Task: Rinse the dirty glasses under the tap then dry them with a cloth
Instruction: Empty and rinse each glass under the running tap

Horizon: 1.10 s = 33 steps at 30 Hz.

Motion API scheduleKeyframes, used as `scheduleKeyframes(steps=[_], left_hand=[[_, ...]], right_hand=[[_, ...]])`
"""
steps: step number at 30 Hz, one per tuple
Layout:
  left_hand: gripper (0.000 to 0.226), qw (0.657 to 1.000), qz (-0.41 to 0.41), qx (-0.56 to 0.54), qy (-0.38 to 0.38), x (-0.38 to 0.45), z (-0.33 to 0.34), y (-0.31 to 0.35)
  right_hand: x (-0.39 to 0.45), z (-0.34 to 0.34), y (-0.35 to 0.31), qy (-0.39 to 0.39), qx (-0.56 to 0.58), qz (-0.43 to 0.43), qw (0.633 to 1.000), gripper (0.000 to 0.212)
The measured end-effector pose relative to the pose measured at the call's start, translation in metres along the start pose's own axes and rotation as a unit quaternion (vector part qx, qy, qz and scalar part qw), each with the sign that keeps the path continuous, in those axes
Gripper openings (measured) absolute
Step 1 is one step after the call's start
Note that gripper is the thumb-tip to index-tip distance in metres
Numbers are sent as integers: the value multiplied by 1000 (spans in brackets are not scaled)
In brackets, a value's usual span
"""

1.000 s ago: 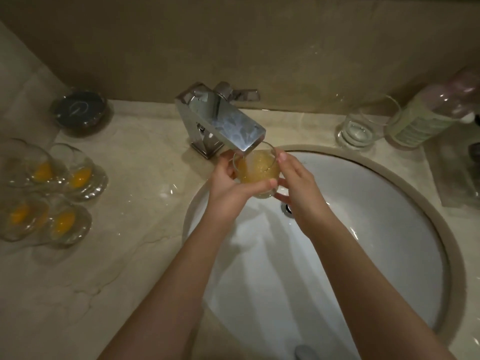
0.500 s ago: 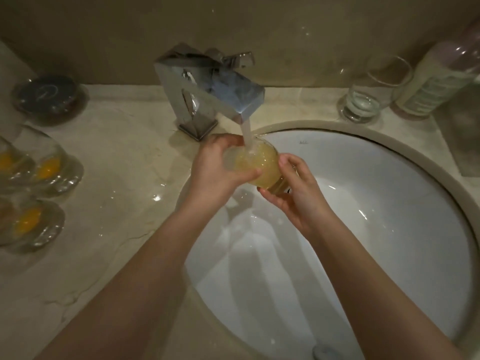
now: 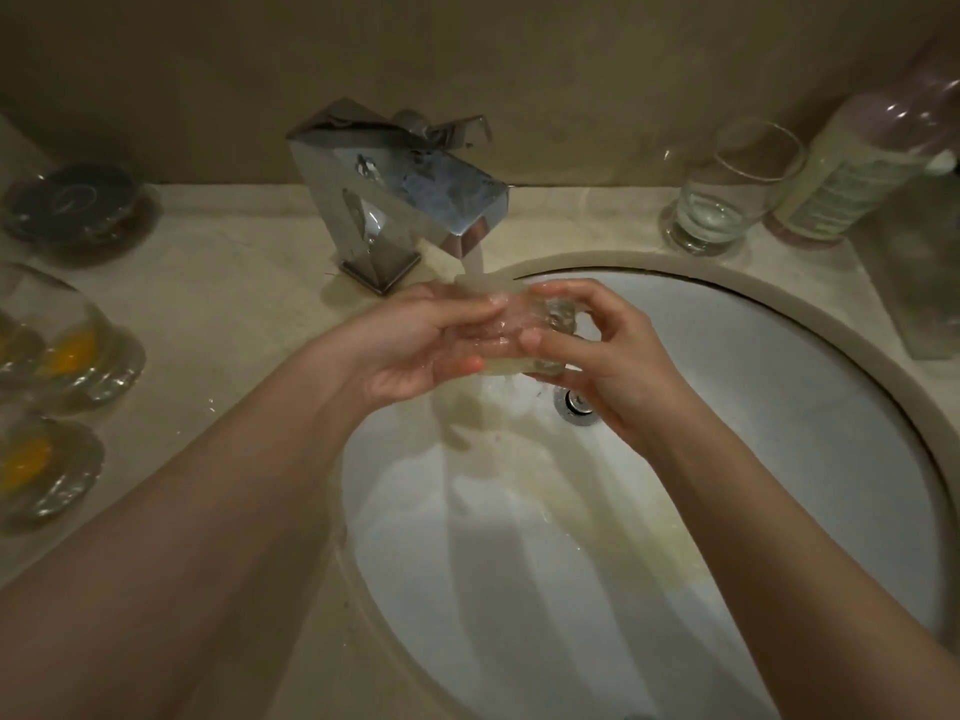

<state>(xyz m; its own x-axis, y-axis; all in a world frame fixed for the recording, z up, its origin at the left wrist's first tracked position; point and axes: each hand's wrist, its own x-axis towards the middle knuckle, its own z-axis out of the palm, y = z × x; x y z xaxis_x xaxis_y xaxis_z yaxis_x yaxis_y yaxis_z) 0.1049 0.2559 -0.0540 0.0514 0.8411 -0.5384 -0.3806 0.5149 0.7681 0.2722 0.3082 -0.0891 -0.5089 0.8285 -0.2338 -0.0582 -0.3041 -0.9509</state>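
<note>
A clear glass [image 3: 511, 324] lies tipped on its side under the running chrome tap [image 3: 410, 189], over the white sink [image 3: 779, 407]. My left hand [image 3: 415, 350] holds its mouth end, with the fingers seeming to reach inside. My right hand [image 3: 608, 366] grips its thick base with curled fingers and thumb. Yellowish water runs down into the basin near the drain [image 3: 574, 405]. Several dirty glasses with orange residue [image 3: 67, 350] stand on the counter at the left edge.
A clean-looking glass [image 3: 727, 189] stands at the back right beside a labelled bottle [image 3: 852, 174]. A dark round dish [image 3: 78, 205] sits at the back left. A folded grey cloth [image 3: 919, 283] lies on the counter at the far right.
The glass, upright and full of yellow liquid under the stream, has been tipped sideways and emptied. It now looks clear, and yellowish water streaks the basin.
</note>
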Motion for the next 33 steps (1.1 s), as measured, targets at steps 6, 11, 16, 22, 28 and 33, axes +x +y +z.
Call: scheduleKeyframes(steps=[6, 11, 16, 22, 28, 33], left_hand=[[24, 999, 32, 16, 8, -1, 9, -4], [27, 997, 28, -69, 20, -2, 4, -5], [22, 998, 52, -35, 16, -3, 2, -10], [17, 996, 71, -38, 36, 0, 3, -16], [23, 994, 90, -8, 54, -3, 7, -17], [35, 992, 91, 20, 80, -5, 10, -16]], right_hand=[[11, -1, -11, -35, -2, 89, 995, 36], [7, -3, -9, -48, -30, 39, 998, 27], [7, -6, -15, -65, -9, 105, 992, 38], [6, -5, -8, -43, -44, 77, 995, 32], [9, -7, -19, -71, -19, 145, 987, 35], [15, -4, -19, -67, -47, 108, 991, 24]])
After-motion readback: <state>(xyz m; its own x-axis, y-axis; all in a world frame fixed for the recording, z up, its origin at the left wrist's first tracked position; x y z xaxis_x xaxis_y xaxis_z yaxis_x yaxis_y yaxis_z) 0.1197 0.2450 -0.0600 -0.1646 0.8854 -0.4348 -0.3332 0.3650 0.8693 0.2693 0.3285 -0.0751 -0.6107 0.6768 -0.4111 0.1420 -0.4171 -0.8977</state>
